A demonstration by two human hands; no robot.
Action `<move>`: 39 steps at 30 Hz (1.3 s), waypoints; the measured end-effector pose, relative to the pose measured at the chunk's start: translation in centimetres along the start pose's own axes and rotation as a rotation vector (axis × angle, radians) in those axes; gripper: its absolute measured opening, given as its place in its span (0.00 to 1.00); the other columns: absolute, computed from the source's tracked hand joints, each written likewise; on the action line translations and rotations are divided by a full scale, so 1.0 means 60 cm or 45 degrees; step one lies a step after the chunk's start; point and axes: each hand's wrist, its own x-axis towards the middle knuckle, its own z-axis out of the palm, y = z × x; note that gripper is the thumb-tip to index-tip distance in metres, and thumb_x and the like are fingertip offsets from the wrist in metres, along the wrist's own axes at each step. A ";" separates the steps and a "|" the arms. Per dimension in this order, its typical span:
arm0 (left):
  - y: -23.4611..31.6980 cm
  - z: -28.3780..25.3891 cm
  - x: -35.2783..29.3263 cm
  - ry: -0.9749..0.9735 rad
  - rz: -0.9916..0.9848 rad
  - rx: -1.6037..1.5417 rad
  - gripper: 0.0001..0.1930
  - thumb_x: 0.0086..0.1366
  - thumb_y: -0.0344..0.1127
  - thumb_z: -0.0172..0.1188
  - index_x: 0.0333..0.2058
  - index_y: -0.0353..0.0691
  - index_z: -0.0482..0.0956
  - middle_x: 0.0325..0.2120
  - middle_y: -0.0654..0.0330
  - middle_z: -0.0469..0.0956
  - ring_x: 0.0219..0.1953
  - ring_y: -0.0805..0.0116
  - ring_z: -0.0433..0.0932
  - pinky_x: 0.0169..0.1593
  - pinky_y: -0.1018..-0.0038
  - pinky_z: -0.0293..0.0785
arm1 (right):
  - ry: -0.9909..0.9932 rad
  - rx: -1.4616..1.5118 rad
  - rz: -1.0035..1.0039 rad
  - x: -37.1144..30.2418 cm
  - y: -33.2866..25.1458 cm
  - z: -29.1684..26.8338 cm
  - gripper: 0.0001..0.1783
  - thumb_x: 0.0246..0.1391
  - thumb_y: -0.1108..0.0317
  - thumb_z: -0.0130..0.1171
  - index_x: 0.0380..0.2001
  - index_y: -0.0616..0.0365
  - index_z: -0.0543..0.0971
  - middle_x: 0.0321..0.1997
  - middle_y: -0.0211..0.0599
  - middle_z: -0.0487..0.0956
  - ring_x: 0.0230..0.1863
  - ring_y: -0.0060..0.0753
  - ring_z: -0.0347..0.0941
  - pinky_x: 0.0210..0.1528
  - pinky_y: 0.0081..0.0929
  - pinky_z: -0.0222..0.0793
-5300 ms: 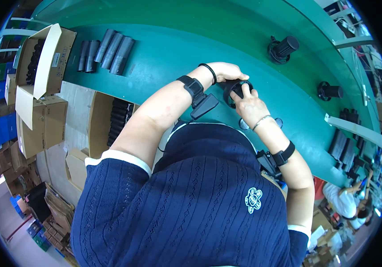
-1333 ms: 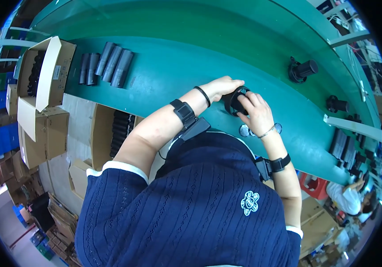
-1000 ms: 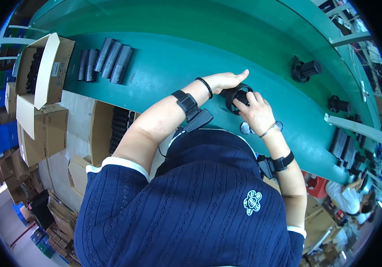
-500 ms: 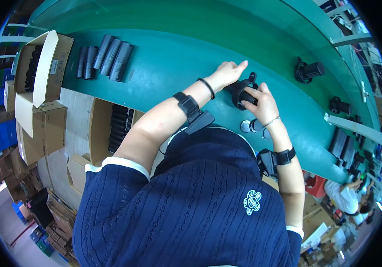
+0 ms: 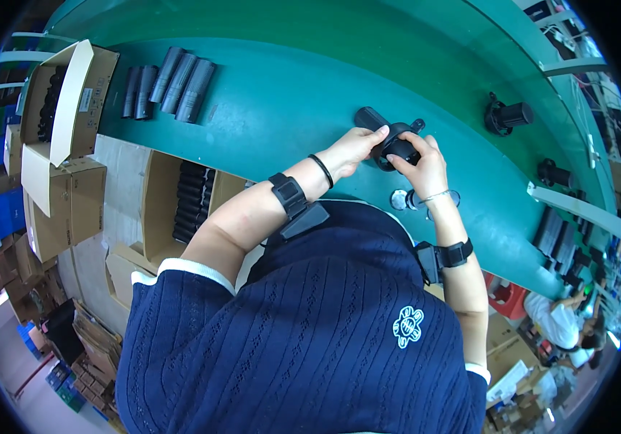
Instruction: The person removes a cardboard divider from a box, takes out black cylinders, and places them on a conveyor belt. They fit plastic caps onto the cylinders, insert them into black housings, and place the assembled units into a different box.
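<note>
Both my hands meet at a black ring-shaped part (image 5: 391,137) with a side lug, held over the green bench. My left hand (image 5: 352,150) is closed on its left side, the thumb lying against the ring. A black ribbed tube end (image 5: 370,117) sticks out beyond that hand; whether it joins the ring part I cannot tell. My right hand (image 5: 426,168) pinches a black round piece (image 5: 401,149) inside the ring, thumb on the near side and fingers on the far side. Just below, small round pieces with shiny faces (image 5: 398,200) lie on the bench, partly behind my right wrist.
Several black tubes (image 5: 196,90) lie at the bench's far left. An open carton (image 5: 100,94) of black parts stands beside them, another box (image 5: 158,210) below the edge. Black ring-and-cylinder assemblies (image 5: 507,116) sit at the right, near a metal bracket (image 5: 574,205). A co-worker (image 5: 560,322) is at far right.
My left hand has come down and nearer, its raised thumb now laid on the ring. The tube end shows beyond it. My right hand stays at the ring.
</note>
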 end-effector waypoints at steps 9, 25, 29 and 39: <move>0.003 -0.011 0.013 0.159 -0.007 0.066 0.26 0.64 0.54 0.52 0.44 0.33 0.74 0.42 0.55 0.74 0.44 0.66 0.69 0.49 0.66 0.64 | -0.042 -0.107 0.009 0.020 0.015 0.012 0.23 0.43 0.59 0.65 0.46 0.50 0.78 0.36 0.47 0.73 0.36 0.48 0.73 0.41 0.36 0.71; 0.165 0.025 0.144 0.011 0.650 0.269 0.38 0.44 0.29 0.73 0.52 0.36 0.60 0.46 0.53 0.72 0.49 0.62 0.73 0.53 0.69 0.69 | 0.424 1.444 0.767 -0.116 0.129 0.014 0.21 0.60 0.57 0.51 0.52 0.57 0.70 0.38 0.40 0.78 0.36 0.31 0.77 0.36 0.22 0.73; 0.191 0.050 0.222 -0.030 0.919 0.545 0.37 0.42 0.29 0.73 0.50 0.35 0.61 0.44 0.51 0.74 0.48 0.61 0.74 0.51 0.68 0.71 | 0.653 1.369 0.936 -0.283 0.169 0.052 0.14 0.61 0.63 0.50 0.47 0.57 0.73 0.33 0.36 0.78 0.32 0.29 0.77 0.30 0.21 0.73; 0.223 0.063 0.324 0.175 1.298 1.285 0.32 0.44 0.38 0.70 0.47 0.35 0.68 0.42 0.49 0.71 0.45 0.53 0.74 0.49 0.63 0.70 | 1.129 1.547 1.426 -0.567 0.093 0.209 0.10 0.59 0.67 0.51 0.42 0.58 0.76 0.30 0.35 0.78 0.28 0.27 0.77 0.27 0.20 0.74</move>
